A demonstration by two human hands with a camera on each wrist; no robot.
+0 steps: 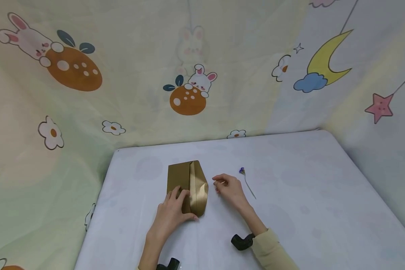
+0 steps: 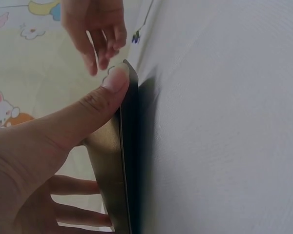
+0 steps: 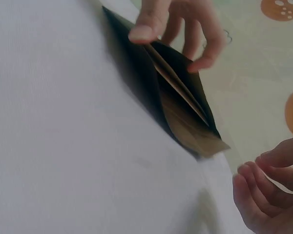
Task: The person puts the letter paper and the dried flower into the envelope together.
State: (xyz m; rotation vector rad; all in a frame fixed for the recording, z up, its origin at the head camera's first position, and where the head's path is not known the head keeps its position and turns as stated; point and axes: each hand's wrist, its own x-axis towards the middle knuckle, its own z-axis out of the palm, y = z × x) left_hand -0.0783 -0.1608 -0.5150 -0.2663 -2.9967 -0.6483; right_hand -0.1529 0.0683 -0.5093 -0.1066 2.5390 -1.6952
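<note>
A gold envelope (image 1: 179,174) lies on the table with its flap side to the right. My left hand (image 1: 170,213) holds it, fingers bent onto its face and thumb along the near edge. In the right wrist view the mouth of the envelope (image 3: 178,114) gapes, and a lighter brown layer shows inside. Just right of the flap hovers my right hand (image 1: 231,192), its fingers loosely curled with nothing between them. Beyond that hand, a small purple flower (image 1: 242,171) on a thin stem lies on the table.
White cloth covers the table (image 1: 297,172). Behind it and at both sides hangs a patterned curtain (image 1: 138,75) with rabbits, a moon and a star. A black wrist device (image 1: 242,242) sits by the right sleeve (image 1: 271,249), another (image 1: 168,264) at the left wrist.
</note>
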